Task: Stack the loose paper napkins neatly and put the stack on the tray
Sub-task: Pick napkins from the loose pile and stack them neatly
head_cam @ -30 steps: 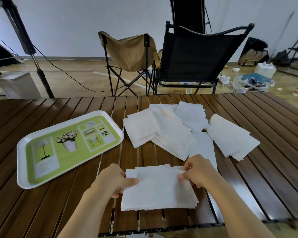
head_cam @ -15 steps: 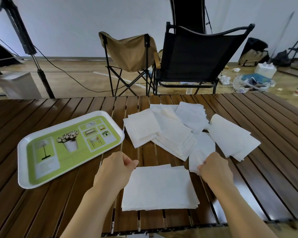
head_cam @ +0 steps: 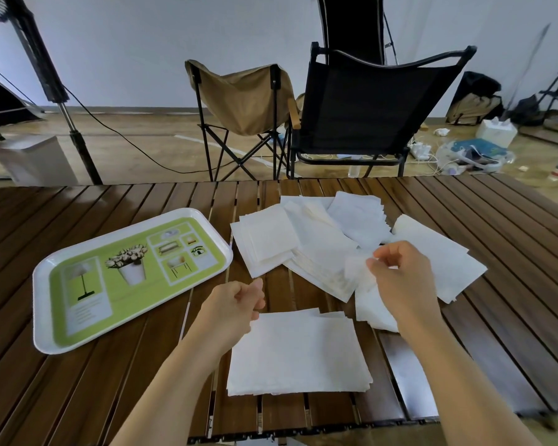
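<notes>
A flat stack of white napkins point(head_cam: 298, 352) lies on the table near me. Beyond it, several loose white napkins point(head_cam: 319, 243) lie overlapping in a spread pile. My right hand point(head_cam: 403, 281) is over the pile's near right side, its thumb and fingers pinched on a loose napkin point(head_cam: 364, 294) that is lifted and bent. My left hand point(head_cam: 236, 304) hovers by the stack's far left corner, fingers loosely curled, holding nothing. The white tray point(head_cam: 45, 333) with a green printed floor sits at the left and holds nothing.
The dark slatted wooden table point(head_cam: 496, 236) runs across the view; its near edge is just below the stack. Behind its far edge stand a tan folding chair point(head_cam: 242, 98) and a black folding chair point(head_cam: 377, 104). A lamp stand rises at the far left.
Both hands let go of the near stack. My right hand moved up and right to the loose pile and pinched a napkin, lifting it. My left hand drew back slightly to the left.
</notes>
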